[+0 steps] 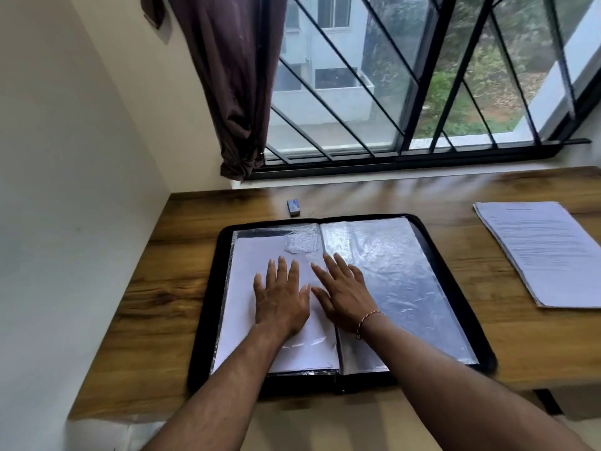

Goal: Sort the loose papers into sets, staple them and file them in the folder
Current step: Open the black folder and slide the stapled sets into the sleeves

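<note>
On the tabletop the folder (292,384) lies open. Left hand (281,296) and right hand (341,294) both press flat, fingers straight, on the white sheet (250,255) in its left sleeve. The stack of papers (546,252) sits well apart to the right, nearer the right hand, its long axis running away from the person and its edge cut off by the frame. Stapled? Can't tell. The small blue box (293,206) beyond is unclear too.

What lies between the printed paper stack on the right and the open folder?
Nothing visible: only bare wooden desk separates the stack of white printed papers from the open black zip folder. The left hand and right hand rest flat on its pages, near the spine.
</note>
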